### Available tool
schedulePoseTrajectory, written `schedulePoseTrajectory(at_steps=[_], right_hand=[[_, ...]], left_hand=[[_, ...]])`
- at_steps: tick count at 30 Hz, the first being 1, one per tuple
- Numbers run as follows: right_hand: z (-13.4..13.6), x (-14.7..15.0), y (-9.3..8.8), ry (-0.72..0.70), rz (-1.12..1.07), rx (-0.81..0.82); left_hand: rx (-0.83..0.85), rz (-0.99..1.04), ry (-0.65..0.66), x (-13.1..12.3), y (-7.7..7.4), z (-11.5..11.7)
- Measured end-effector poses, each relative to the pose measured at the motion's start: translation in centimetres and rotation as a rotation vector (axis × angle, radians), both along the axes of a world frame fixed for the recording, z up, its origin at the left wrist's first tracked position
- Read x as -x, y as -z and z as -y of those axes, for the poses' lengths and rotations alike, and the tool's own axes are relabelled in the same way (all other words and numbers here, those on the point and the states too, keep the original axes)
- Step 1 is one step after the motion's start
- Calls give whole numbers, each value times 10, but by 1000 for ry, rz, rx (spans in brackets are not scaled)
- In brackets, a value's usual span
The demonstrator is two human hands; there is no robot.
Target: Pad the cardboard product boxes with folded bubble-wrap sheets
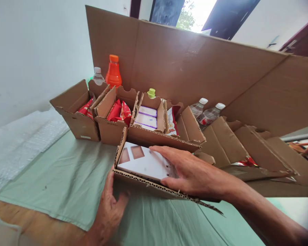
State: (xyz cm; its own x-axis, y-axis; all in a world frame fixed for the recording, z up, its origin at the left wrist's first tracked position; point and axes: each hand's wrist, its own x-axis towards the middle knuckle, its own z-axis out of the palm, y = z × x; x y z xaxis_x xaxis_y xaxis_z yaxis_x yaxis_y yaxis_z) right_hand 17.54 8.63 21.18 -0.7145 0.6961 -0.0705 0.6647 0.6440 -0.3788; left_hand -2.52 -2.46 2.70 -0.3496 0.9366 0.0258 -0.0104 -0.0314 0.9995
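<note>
In front of me a small open cardboard box (143,181) with torn, corrugated edges is tilted. Inside it lies a flat white box (143,163) with brown squares printed on top. My right hand (183,167) grips this white box from above, fingers along its far side and thumb on the near side. My left hand (111,203) is at the left corner of the cardboard box, its fingers against the end wall and its thumb low by the near wall. The underside of the cardboard box is hidden.
Behind stands a row of cardboard bins with red packets (119,111), purple-edged white packs (145,118) and a red-and-white bag (171,121). An orange bottle (114,73) and clear bottles (212,114) stand against a tall cardboard panel (174,58). Bubble wrap (23,140) lies left on green cloth (53,174).
</note>
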Motion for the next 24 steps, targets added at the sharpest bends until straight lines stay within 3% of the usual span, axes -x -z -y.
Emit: schedulePoseTrajectory(at_steps=[4, 7, 10, 12, 14, 17, 20, 22, 24], right_hand=[[-6, 1, 0, -38, 7, 28], [6, -11, -16, -22, -107, -104], [36, -45, -33, 251, -330, -373], [60, -73, -29, 518, -433, -520], [81, -96, -7, 687, -469, -494], [103, -103, 47, 684, -480, -223], [114, -81, 95, 647, -486, -26], [117, -64, 110, 649, -493, 23], [118, -54, 114, 673, -516, 18]], left_hand=[[15, 5, -5, 2, 2, -2], [-7, -13, -21, 4, 6, -3], [14, -3, -32, 8, 7, -1], [34, 19, -40, 11, 6, 1], [29, 42, -33, 15, 3, 3], [12, 63, -33, 17, -3, 6], [29, 51, -9, 15, -11, 5], [19, 19, 11, 11, -16, 3], [0, -4, 21, 7, -20, 0]])
